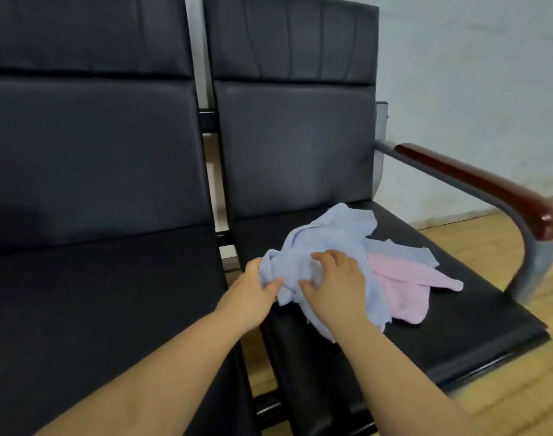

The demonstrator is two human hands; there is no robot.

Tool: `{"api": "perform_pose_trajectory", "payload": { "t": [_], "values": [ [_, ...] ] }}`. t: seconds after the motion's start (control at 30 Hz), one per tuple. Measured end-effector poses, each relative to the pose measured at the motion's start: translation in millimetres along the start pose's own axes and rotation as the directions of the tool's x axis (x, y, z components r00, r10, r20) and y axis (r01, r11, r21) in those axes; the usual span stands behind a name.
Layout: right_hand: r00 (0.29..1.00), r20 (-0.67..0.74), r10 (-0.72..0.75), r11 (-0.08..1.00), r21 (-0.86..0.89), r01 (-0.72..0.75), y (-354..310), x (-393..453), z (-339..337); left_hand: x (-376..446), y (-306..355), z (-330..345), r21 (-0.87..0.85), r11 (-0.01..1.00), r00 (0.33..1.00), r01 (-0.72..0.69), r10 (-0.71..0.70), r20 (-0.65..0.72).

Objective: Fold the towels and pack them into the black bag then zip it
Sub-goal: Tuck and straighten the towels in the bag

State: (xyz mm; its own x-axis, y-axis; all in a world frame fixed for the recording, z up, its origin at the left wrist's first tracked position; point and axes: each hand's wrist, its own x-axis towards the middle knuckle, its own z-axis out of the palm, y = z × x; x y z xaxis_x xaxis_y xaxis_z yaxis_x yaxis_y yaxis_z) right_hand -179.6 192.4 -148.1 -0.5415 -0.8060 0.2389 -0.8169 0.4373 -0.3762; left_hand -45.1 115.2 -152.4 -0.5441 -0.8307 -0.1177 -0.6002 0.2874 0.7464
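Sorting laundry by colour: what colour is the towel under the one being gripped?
Pink towel, seen in the head view.

- Soft, even indoor light; no single source shows and the overall level is moderate to dim.
- Black chair upholstery [294, 146] reads nearly featureless, with a faint sheen only.
- Small glare spot on the tip of the wooden armrest [476, 180].
- Motion blur smears the armrest's metal support [534, 262].
- Wide-angle distortion bows straight chair edges toward the frame margins.
- General softness; fine textures unresolved.
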Motion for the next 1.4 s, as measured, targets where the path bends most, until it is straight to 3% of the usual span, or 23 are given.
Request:
{"api": "perform_pose_trajectory", "payload": {
  "t": [0.1, 0.27, 0.37, 0.47, 0.6, 0.73, 0.9, 0.97, 1.0, 1.07, 1.1, 1.17, 1.27, 1.4],
  "values": [
    [0.989, 0.06, 0.132, 0.989, 0.056, -0.135, 16.4, 10.1, -2.0, 21.8, 2.3, 15.0, -0.146, 0.983, 0.992, 0.108, -0.116, -0.045],
    [0.975, 0.144, 0.168, 0.954, 0.227, -0.197, 27.3, 19.8, -4.9, 44.3, -2.4, 27.3, -0.276, 0.933, 0.955, 0.231, -0.272, -0.118],
    [0.976, 0.136, 0.169, 0.928, 0.312, -0.204, 34.0, 20.1, -8.7, 45.9, -6.3, 24.4, -0.507, 0.817, 0.925, 0.276, -0.369, -0.09],
    [0.973, 0.111, 0.202, 0.878, 0.42, -0.23, 40.9, 19.2, -15.9, 41.7, -3.7, 13.3, -0.631, 0.726, 0.908, 0.272, -0.411, -0.08],
    [0.957, 0.109, 0.269, 0.804, 0.522, -0.286, 45.6, 16.2, -24.2, 38.2, 2.5, -9.2, -0.732, 0.646, 0.919, 0.218, -0.388, -0.069],
    [0.959, 0.092, 0.267, 0.798, 0.537, -0.274, 41.5, 9.0, -31.9, 34.7, 18.0, -27.9, -0.856, 0.509, 0.954, 0.089, -0.291, -0.073],
    [0.953, 0.054, 0.297, 0.728, 0.633, -0.263, 25.9, -3.2, -42.5, 28.5, 50.0, -41.3, -0.878, 0.479, 0.977, 0.018, -0.196, -0.087],
    [0.938, 0.123, 0.325, 0.604, 0.736, -0.306, 15.9, -7.5, -49.7, 26.1, 61.9, -44.1, -0.881, 0.472, 0.98, 0.016, -0.182, -0.08],
    [0.918, 0.231, 0.323, 0.466, 0.806, -0.366, 9.5, -9.7, -53.3, 25.3, 68.6, -45.5, -0.887, 0.462, 0.981, 0.017, -0.181, -0.075],
    [0.84, 0.502, 0.204, 0.049, 0.852, -0.521, -4.6, -14.7, -61.3, 23.6, 81.9, -49.8, -0.895, 0.445, 0.983, 0.023, -0.171, -0.06],
    [0.808, 0.577, 0.117, -0.127, 0.816, -0.564, -8.8, -15.4, -62.6, 22.4, 88.3, -52.8, -0.901, 0.433, 0.986, 0.025, -0.16, -0.049],
    [0.794, 0.607, 0.026, -0.345, 0.752, -0.563, -11.7, -13.6, -59.2, 20.1, 98.9, -59.0, -0.906, 0.423, 0.993, 0.01, -0.109, -0.04],
    [0.836, 0.543, 0.075, -0.432, 0.774, -0.464, -13.4, -5.3, -49.2, 12.7, 113.2, -70.5, -0.898, 0.436, 0.998, -0.063, 0.016, -0.063],
    [0.873, 0.383, 0.301, -0.322, 0.903, -0.285, -22.2, 2.6, -45.2, 1.3, 132.4, -95.4, -0.876, 0.451, 0.981, -0.171, 0.159, -0.11]
  ]
}}
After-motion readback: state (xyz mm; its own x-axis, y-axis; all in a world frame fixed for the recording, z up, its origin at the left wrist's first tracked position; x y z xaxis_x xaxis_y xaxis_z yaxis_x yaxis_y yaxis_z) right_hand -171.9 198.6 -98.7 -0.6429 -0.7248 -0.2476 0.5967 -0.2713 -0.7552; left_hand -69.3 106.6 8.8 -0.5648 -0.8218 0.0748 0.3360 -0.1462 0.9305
